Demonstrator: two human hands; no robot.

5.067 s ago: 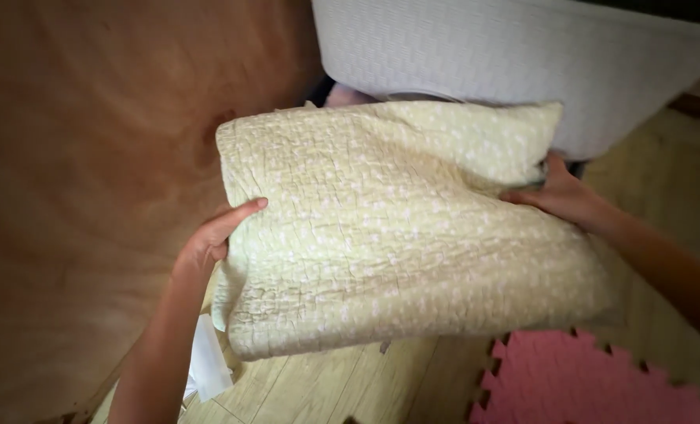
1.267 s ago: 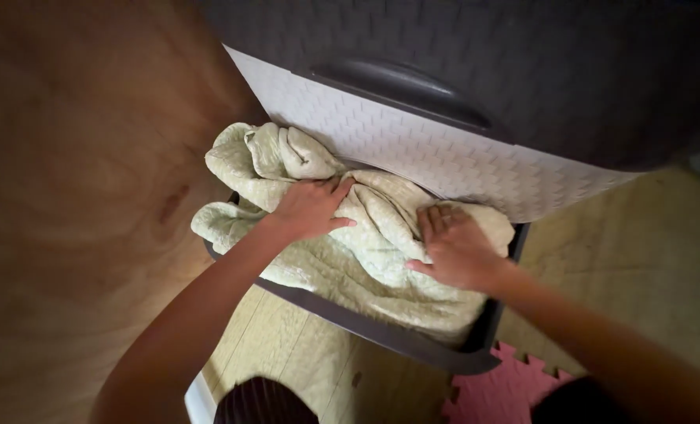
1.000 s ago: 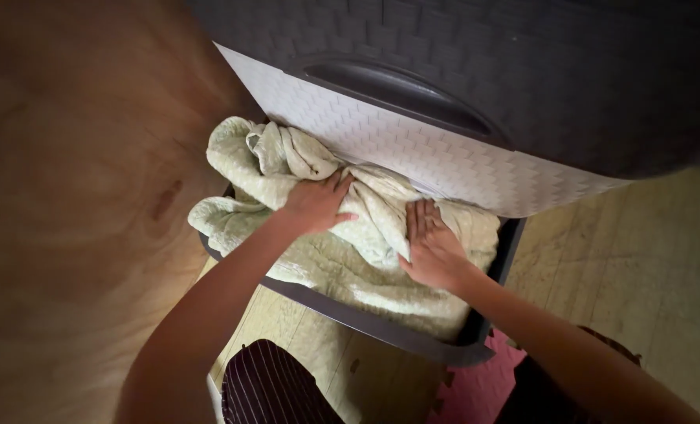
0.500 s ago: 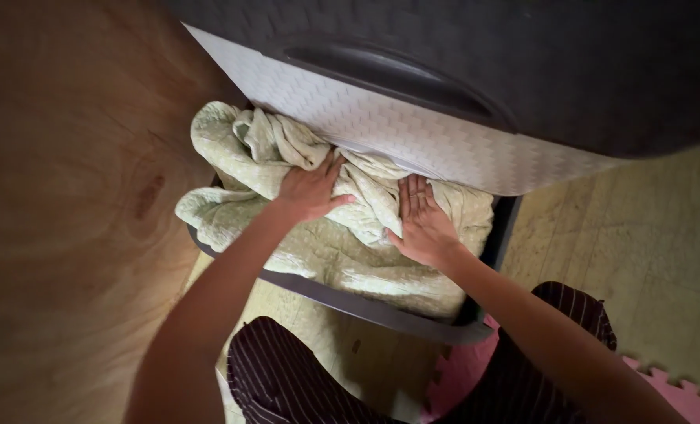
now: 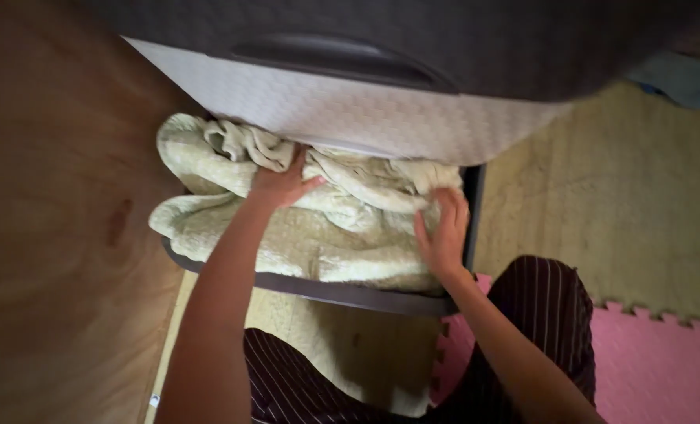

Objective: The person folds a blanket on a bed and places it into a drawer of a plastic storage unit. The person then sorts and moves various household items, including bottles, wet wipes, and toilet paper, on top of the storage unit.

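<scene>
Here, a pale green quilted blanket (image 5: 303,235) lies bunched in an open dark drawer (image 5: 342,292), its back part hidden under the drawer front above (image 5: 350,118). Left hand (image 5: 283,182) presses into the folds, fingertips buried, so grip unclear. Right hand (image 5: 444,235) lies open and flat on the blanket near the drawer's right wall; drawer bottom unseen.

The open drawer (image 5: 350,292) is stuffed with a bunched quilt (image 5: 318,235) that rises over its front rim and spills past its left end; the drawer above (image 5: 350,118) overhangs the back, leaving only a low gap there. A wooden panel (image 5: 59,235) closes off the left; to the right, bare floor (image 5: 601,212) lies open
</scene>
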